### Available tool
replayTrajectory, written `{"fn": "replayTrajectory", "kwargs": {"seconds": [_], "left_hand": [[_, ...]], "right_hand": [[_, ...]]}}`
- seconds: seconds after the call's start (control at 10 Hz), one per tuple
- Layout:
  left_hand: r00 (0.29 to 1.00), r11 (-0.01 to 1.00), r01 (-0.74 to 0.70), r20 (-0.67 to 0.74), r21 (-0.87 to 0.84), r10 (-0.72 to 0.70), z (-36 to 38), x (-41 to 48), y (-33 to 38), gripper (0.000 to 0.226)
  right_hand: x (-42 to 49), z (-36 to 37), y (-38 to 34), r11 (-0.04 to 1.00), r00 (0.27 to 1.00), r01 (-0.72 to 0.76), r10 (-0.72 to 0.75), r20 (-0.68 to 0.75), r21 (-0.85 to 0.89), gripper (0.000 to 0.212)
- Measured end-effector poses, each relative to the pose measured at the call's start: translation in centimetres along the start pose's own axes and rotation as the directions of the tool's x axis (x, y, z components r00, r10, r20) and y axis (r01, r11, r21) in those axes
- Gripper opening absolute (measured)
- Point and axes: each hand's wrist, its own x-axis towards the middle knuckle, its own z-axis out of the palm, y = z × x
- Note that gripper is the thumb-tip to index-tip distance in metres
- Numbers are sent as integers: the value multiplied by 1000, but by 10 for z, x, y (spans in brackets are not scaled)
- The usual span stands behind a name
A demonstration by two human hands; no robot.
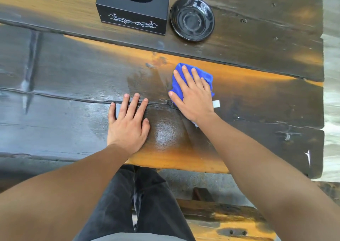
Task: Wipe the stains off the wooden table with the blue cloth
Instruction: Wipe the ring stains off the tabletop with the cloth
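A blue cloth [207, 77] lies bunched on the dark wooden table [73, 75], right of centre, with a white tag poking out at its right side. My right hand [193, 95] presses flat on top of the cloth, fingers spread, covering most of it. My left hand [128, 125] rests palm down on the bare wood just left of it, fingers apart, holding nothing. Between and in front of the hands the wood shows a wet, glossy patch [163, 132], and small marks [156, 62] sit beyond the cloth's far left.
A black tissue box [132, 14] with a white ornament stands at the far side, and a black saucer [192, 19] sits to its right. The table's right edge [322, 102] is close to the cloth. A wooden bench [220, 213] and my dark trousers are below the near edge.
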Motion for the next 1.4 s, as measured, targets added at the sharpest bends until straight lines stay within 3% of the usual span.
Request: {"fn": "replayTrajectory", "kwargs": {"seconds": [0.5, 0.8, 1.0, 1.1, 1.2, 1.4], "left_hand": [[1000, 1000, 1, -7, -1, -1, 2, 0, -2, 60], [1000, 1000, 7, -7, -26, -7, 0, 0, -1, 60], [1000, 1000, -2, -19, -28, 1, 3, 1, -1, 59], [1000, 1000, -8, -25, -26, 7, 3, 1, -2, 60], [1000, 1000, -7, -29, -23, 7, 2, 1, -2, 60], [1000, 1000, -2, -11, -29, 1, 1, 1, -2, 60]], "right_hand": [[-127, 26, 9, 988, 988, -155, 155, 12, -27, 63], [-202, 33, 2, 976, 977, -206, 201, 71, 72, 58], [-238, 26, -22, 867, 940, -334, 335, 63, 370, 44], [-236, 2, -32, 696, 903, -401, 411, 128, 596, 38], [-210, -31, -34, 553, 906, -393, 370, 205, 735, 31], [-87, -54, -13, 773, 952, -239, 305, -14, 588, 43]]}}
